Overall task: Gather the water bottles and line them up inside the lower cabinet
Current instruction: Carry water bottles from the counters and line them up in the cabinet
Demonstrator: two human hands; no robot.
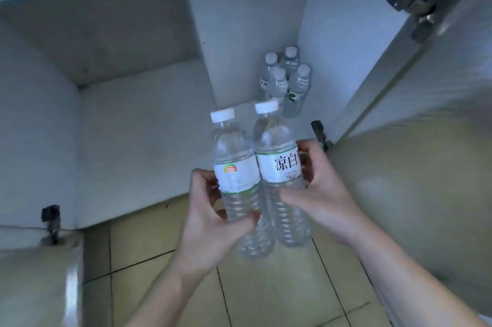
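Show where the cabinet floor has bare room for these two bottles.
Bare: the cabinet floor from the left wall to the four standing bottles, and the strip in front of them. Crowded: the back right corner.

Left hand (210,209) grips left bottle (235,167); right hand (316,183) grips right bottle (277,164). Bottles upright, touching, held over tiled floor (266,294) before open lower cabinet (138,127). Four capped bottles (286,81) clustered in cabinet's back right corner. Door (426,140) open at right.

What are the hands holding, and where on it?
Left hand grips one water bottle mid-body; right hand grips the other bottle at its label.
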